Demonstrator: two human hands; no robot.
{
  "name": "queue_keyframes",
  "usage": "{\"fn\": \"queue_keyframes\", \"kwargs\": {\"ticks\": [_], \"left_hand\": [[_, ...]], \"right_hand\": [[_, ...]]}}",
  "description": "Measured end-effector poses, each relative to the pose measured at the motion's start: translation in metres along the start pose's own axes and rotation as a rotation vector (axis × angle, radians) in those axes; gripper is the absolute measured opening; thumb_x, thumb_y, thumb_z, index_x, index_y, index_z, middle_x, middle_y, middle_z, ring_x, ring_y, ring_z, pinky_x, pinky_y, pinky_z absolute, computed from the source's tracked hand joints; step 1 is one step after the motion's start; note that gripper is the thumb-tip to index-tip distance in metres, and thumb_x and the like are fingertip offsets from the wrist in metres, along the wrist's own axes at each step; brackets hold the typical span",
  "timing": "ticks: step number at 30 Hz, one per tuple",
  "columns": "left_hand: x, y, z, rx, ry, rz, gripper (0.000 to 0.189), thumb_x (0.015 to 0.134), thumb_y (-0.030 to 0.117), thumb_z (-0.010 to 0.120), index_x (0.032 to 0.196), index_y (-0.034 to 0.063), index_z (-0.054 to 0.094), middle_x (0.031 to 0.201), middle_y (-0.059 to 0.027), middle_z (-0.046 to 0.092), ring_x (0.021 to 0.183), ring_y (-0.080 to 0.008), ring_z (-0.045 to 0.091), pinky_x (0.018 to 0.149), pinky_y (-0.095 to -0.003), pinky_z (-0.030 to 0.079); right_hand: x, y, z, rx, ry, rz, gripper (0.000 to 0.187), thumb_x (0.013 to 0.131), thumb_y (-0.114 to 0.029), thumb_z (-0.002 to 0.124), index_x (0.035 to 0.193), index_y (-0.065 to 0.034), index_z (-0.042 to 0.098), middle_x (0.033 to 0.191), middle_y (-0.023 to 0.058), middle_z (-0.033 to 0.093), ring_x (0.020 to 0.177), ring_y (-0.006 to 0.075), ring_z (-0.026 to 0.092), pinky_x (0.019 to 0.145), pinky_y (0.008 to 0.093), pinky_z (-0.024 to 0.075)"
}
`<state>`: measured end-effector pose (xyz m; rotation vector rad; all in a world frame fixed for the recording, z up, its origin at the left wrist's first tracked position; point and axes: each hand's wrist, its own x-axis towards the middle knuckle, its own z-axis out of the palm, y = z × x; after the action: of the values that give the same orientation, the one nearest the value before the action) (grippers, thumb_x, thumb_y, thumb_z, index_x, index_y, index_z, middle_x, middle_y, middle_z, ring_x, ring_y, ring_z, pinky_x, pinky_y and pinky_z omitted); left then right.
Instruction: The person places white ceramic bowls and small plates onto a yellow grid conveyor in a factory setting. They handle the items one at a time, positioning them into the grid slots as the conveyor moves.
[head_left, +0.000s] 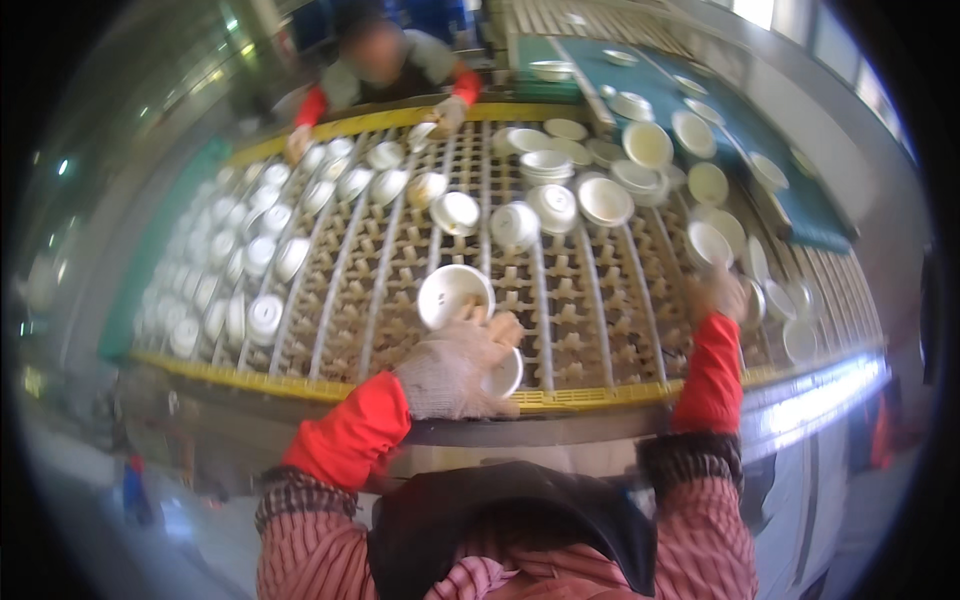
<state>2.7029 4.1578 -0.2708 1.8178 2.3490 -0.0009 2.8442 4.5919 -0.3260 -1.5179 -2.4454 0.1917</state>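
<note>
My left hand, in a pale knit glove with a red cuff, is at the near edge of the slatted conveyor rack. Its fingers hold a white bowl by the rim, and a second white bowl shows beneath the hand. To the right, my right hand, blurred, is at the lower rim of a white bowl; whether its fingers grip it is unclear. More white bowls stand across the rack's far right part, some nested in stacks.
Many upturned bowls cover the rack's left end. Opposite me, a co-worker's gloved hands touch bowls at the far side. A green belt carrying bowls runs along the right. A yellow edge strip borders the rack.
</note>
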Motion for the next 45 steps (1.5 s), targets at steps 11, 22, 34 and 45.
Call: {"fn": "queue_keyframes", "kwargs": {"ticks": [11,22,34,45], "left_hand": [[-0.026,-0.049,0.030,0.053,0.290,0.102,0.032,0.095,0.029,0.082,0.118,0.0078,0.080,0.116,-0.0181,0.082,0.097,-0.0303,0.082,0.085,-0.0414,0.069],[-0.113,-0.224,0.017,-0.341,0.964,-1.200,0.073,0.105,0.051,0.079,0.143,-0.0106,0.069,0.131,-0.0237,0.080,0.124,-0.0342,0.077,0.111,-0.0412,0.058],[0.020,-0.067,0.039,0.273,0.360,-0.113,0.083,0.096,0.060,0.080,0.147,-0.0048,0.068,0.145,-0.0229,0.073,0.137,-0.0431,0.067,0.127,-0.0503,0.049],[-0.021,-0.136,-0.008,-0.340,0.669,-0.656,0.030,0.106,0.033,0.080,0.127,0.0123,0.073,0.098,-0.0112,0.082,0.082,-0.0241,0.083,0.068,-0.0361,0.070]], "right_hand": [[0.019,0.033,0.022,-0.084,0.070,-0.227,0.048,0.105,-0.047,0.064,0.108,-0.0026,0.083,0.111,0.0314,0.080,0.109,0.0509,0.077,0.096,0.0595,0.0600],[0.022,0.030,0.042,-0.225,0.117,-0.361,0.034,0.098,-0.040,0.076,0.105,-0.0071,0.082,0.102,0.0242,0.081,0.100,0.0466,0.078,0.090,0.0579,0.0602],[0.026,0.030,0.029,-0.061,0.027,-0.367,0.037,0.099,-0.040,0.079,0.107,-0.0031,0.080,0.111,0.0239,0.080,0.105,0.0456,0.076,0.091,0.0569,0.0585],[-0.061,-0.052,-0.008,0.773,-0.702,-0.544,0.041,0.108,-0.024,0.078,0.139,0.0023,0.076,0.120,0.0111,0.081,0.100,0.0189,0.076,0.087,0.0361,0.0606]]}}
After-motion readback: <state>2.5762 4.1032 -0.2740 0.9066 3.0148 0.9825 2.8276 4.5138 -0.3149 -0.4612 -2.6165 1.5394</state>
